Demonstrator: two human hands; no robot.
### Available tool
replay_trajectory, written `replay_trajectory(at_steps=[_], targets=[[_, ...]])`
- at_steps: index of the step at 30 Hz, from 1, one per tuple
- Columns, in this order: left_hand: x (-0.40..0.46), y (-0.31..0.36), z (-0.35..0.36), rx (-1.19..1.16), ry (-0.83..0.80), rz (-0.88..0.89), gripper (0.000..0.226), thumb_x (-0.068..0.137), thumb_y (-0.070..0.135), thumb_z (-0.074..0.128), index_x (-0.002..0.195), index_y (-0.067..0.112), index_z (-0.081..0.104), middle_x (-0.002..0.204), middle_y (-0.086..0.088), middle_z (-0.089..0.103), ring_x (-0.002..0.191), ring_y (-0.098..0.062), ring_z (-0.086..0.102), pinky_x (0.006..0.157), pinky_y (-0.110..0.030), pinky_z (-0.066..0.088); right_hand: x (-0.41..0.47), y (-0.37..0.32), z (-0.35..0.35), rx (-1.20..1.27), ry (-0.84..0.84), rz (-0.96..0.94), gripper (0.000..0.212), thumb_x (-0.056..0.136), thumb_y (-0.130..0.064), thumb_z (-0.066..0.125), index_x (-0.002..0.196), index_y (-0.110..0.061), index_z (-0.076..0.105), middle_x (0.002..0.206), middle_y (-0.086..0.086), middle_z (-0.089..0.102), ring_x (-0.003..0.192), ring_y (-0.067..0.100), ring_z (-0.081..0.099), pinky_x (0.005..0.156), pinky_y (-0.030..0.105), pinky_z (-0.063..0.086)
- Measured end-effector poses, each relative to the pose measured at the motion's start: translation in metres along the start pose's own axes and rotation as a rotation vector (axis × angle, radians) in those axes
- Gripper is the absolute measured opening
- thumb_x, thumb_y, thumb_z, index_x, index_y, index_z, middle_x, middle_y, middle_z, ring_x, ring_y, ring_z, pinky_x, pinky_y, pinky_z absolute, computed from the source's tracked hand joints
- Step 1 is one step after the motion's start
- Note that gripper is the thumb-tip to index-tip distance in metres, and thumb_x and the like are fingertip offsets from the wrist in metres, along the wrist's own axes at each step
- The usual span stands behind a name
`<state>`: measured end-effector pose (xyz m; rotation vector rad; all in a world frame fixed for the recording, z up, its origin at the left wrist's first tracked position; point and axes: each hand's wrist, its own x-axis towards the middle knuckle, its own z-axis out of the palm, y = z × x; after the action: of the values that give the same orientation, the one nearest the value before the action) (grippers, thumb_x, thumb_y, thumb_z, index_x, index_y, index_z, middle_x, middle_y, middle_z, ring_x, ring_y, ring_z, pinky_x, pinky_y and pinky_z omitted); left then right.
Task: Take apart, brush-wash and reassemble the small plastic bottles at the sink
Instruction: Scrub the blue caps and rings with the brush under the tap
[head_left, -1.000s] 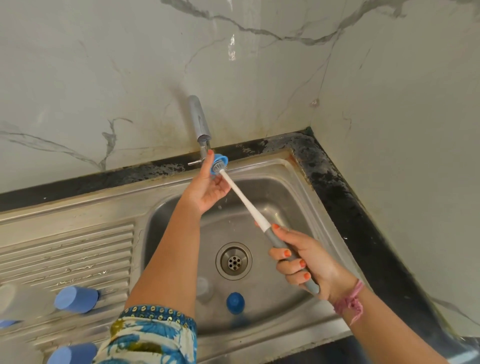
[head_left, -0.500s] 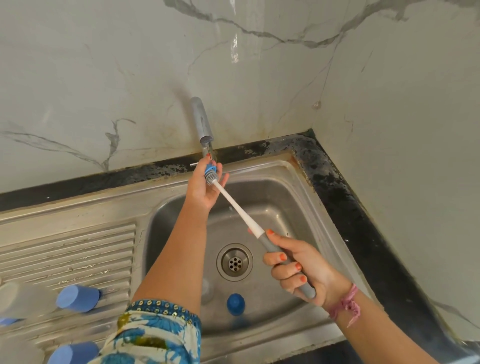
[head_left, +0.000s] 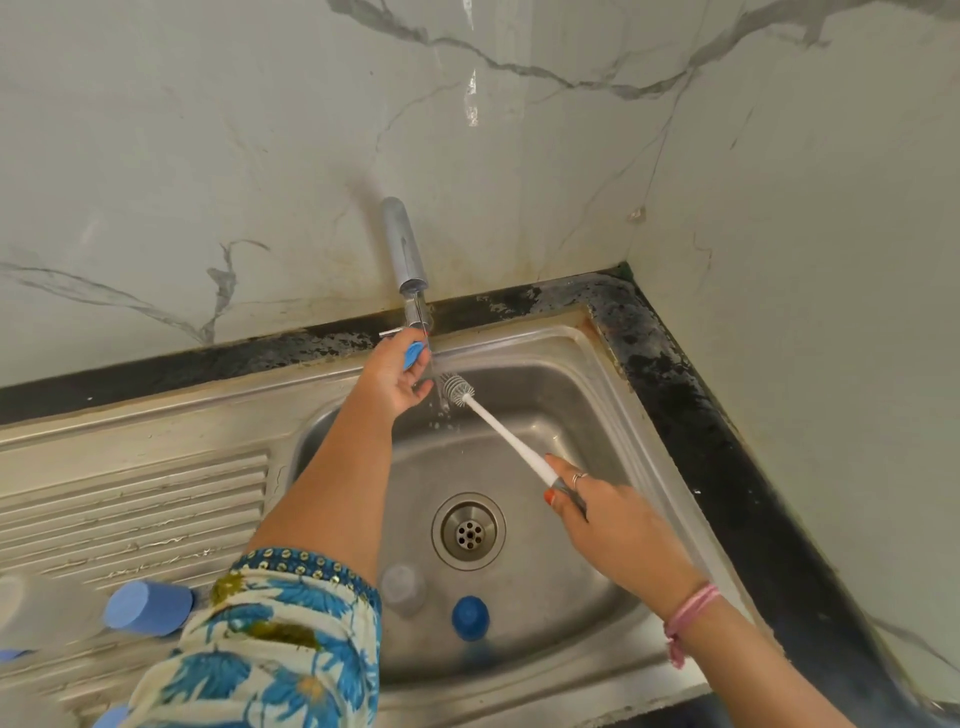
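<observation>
My blue floral sleeve (head_left: 270, 649), pink wrist thread (head_left: 688, 618) and orange nails frame a white-handled, grey-bristled brush (head_left: 498, 426), blue caps (head_left: 148, 608), steel sink (head_left: 597, 374) and grey-veined white marble wall (head_left: 260, 156).

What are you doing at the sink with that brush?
A person is washing small bottle parts. The left hand pinches a small blue plastic cap under the metal tap, while the right hand grips a white long-handled bottle brush beside it. A blue lid and a clear piece lie in the steel sink basin.
</observation>
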<state>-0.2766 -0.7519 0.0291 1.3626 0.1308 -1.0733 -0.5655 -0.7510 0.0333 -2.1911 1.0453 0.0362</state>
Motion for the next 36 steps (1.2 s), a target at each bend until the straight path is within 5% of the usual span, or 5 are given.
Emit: replay_trajectory(at_steps=[5,11,20,25,36], targets=[[0.005,0.002,0.002,0.062,-0.002,0.058,0.036,0.083,0.018,0.070,0.116,0.023,0.056,0.102,0.004,0.063,0.087,-0.006,0.062,0.099,-0.041,0.042,0.009,0.009,0.005,0.070,0.022,0.051,0.045,0.100,-0.042,0.041,0.144,-0.036,0.038,0.089,0.000,0.065,0.079,0.017,0.063,0.078,0.039,0.055],[-0.001,-0.001,0.015,0.507,-0.103,0.260,0.095,0.081,0.021,0.076,0.153,0.037,0.016,0.123,0.001,0.061,0.096,-0.013,0.066,0.083,-0.035,0.049,0.012,-0.002,-0.004,0.114,0.027,0.023,0.042,0.101,-0.039,0.043,0.143,-0.036,0.041,0.081,-0.005,0.058,0.076,0.014,0.061,0.074,0.034,0.055],[-0.043,-0.001,-0.003,0.840,-0.022,0.439,0.062,0.089,0.019,0.063,0.146,0.017,0.038,0.130,0.003,0.046,0.112,-0.016,0.049,0.092,-0.028,0.041,-0.004,-0.016,-0.021,-0.061,0.068,-0.063,0.044,0.100,-0.034,0.044,0.143,-0.035,0.042,0.072,-0.004,0.056,0.066,0.014,0.056,0.062,0.029,0.049],[-0.066,-0.021,-0.031,0.901,0.054,0.536,0.064,0.079,0.020,0.079,0.136,0.016,0.051,0.127,0.000,0.059,0.111,-0.015,0.057,0.099,-0.030,0.046,-0.026,-0.015,-0.009,-0.205,0.212,-0.168,0.050,0.100,-0.035,0.043,0.148,-0.039,0.030,0.076,-0.001,0.058,0.067,0.018,0.058,0.063,0.035,0.052],[-0.097,-0.053,-0.076,1.362,0.055,0.514,0.072,0.078,0.025,0.079,0.141,0.010,0.047,0.143,-0.009,0.049,0.129,-0.024,0.048,0.106,-0.029,0.035,-0.044,-0.030,0.014,-0.280,0.114,-0.150,0.046,0.102,-0.033,0.038,0.148,-0.032,0.033,0.081,0.001,0.061,0.073,0.022,0.062,0.065,0.035,0.051]])
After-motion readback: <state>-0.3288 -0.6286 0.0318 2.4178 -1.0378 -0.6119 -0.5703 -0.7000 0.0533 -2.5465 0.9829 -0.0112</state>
